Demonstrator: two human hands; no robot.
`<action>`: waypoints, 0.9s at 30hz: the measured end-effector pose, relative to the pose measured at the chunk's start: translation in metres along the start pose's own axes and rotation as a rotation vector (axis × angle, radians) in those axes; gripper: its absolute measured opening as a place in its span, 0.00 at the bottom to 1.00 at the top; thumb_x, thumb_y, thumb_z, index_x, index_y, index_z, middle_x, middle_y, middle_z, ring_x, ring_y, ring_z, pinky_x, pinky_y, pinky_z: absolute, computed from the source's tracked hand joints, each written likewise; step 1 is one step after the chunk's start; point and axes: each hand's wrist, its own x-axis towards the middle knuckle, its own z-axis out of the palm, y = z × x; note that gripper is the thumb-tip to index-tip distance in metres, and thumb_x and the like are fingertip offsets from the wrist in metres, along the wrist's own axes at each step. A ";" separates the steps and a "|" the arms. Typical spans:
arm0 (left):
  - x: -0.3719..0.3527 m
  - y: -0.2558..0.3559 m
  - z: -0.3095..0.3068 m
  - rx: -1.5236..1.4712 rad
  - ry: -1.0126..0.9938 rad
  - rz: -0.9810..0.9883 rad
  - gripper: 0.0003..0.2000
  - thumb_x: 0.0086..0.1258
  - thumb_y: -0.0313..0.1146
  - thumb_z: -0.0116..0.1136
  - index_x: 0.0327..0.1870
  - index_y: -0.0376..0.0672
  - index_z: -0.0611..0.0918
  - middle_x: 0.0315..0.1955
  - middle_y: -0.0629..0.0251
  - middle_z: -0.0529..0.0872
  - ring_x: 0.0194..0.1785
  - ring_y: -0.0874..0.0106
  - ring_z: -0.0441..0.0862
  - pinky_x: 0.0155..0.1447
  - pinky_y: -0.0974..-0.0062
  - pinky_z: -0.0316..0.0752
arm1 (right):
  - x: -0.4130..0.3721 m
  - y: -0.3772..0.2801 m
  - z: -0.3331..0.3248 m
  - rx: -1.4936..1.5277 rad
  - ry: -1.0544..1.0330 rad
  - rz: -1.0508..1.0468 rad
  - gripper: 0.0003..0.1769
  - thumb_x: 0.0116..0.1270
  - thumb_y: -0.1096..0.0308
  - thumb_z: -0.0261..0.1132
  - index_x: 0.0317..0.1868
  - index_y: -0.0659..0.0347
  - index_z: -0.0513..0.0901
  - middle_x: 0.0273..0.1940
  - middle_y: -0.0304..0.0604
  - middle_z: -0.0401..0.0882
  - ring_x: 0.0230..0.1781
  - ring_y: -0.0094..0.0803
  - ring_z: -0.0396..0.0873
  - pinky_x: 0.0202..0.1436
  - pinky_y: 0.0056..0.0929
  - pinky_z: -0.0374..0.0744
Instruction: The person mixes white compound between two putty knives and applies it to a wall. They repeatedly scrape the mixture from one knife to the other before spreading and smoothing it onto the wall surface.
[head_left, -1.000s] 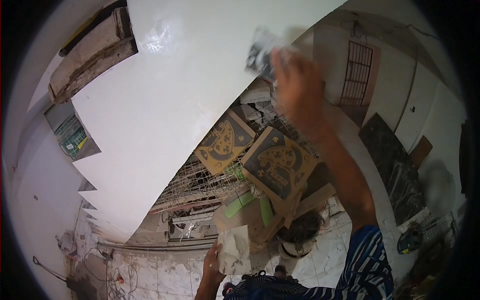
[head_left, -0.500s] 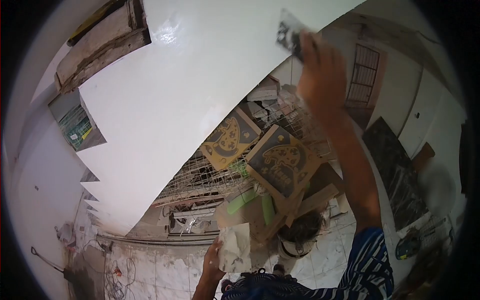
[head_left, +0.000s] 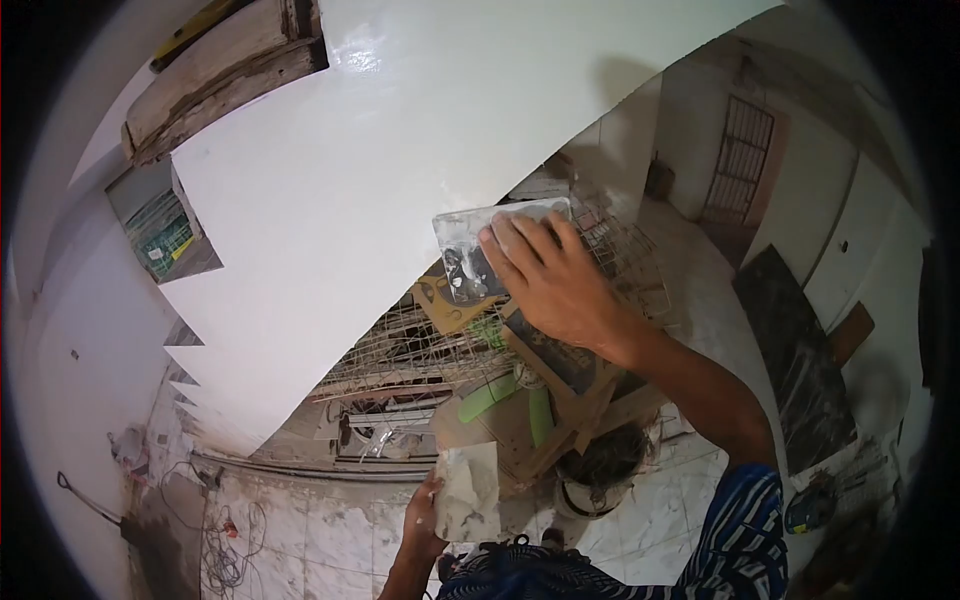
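Note:
My right hand (head_left: 570,295) grips a broad putty knife (head_left: 462,238), its fingers lying over the flat blade, which is smeared with white and dark patches of filler. The blade is at the lower edge of a smooth white stair underside (head_left: 330,210); whether it touches cannot be told. Low in the view, my left hand (head_left: 423,515) is closed on the left edge of a pale rectangular board (head_left: 468,492) that carries off-white filler. Part of that hand is hidden behind the board.
Below the stair lie pizza boxes (head_left: 555,352), wire mesh (head_left: 400,345) and green fan blades (head_left: 488,398). A bucket (head_left: 590,500) stands near my feet. Cables (head_left: 235,550) and a shovel (head_left: 90,497) are at left. A dark slab (head_left: 795,360) leans at right.
My right hand has come down and to the left with the putty knife, from the upper stair edge to its middle. My left hand and the board have stayed nearly in place.

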 end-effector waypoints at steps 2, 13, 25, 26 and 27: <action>-0.001 0.000 -0.002 0.007 0.012 -0.006 0.30 0.72 0.38 0.48 0.75 0.38 0.63 0.65 0.53 0.76 0.66 0.58 0.78 0.67 0.58 0.77 | 0.005 0.010 -0.008 0.028 0.056 0.069 0.28 0.66 0.67 0.60 0.66 0.68 0.75 0.61 0.55 0.74 0.59 0.47 0.73 0.62 0.52 0.72; -0.002 0.001 -0.004 -0.007 0.024 -0.013 0.29 0.74 0.38 0.46 0.75 0.38 0.63 0.64 0.53 0.77 0.63 0.58 0.79 0.65 0.59 0.78 | 0.053 0.109 0.003 -0.365 0.248 0.546 0.29 0.61 0.69 0.64 0.64 0.66 0.73 0.53 0.51 0.75 0.55 0.47 0.75 0.55 0.48 0.75; 0.000 0.004 -0.014 -0.048 0.017 -0.013 0.29 0.74 0.38 0.47 0.75 0.38 0.63 0.64 0.52 0.76 0.64 0.58 0.79 0.65 0.59 0.78 | 0.043 -0.008 -0.005 0.032 0.041 -0.008 0.27 0.66 0.69 0.60 0.64 0.73 0.76 0.59 0.55 0.74 0.59 0.47 0.73 0.63 0.49 0.72; 0.000 0.004 -0.015 -0.041 0.014 -0.015 0.30 0.74 0.38 0.48 0.75 0.38 0.63 0.64 0.52 0.76 0.64 0.58 0.79 0.65 0.59 0.79 | 0.053 0.001 -0.016 0.060 0.079 0.034 0.27 0.65 0.69 0.60 0.64 0.72 0.76 0.59 0.54 0.75 0.59 0.47 0.74 0.64 0.49 0.72; 0.000 0.005 -0.015 -0.034 0.011 -0.016 0.30 0.73 0.38 0.48 0.75 0.38 0.63 0.64 0.52 0.76 0.64 0.58 0.79 0.65 0.59 0.79 | 0.064 0.015 -0.022 0.007 0.162 0.105 0.27 0.65 0.70 0.61 0.64 0.71 0.76 0.58 0.53 0.75 0.59 0.47 0.74 0.63 0.48 0.72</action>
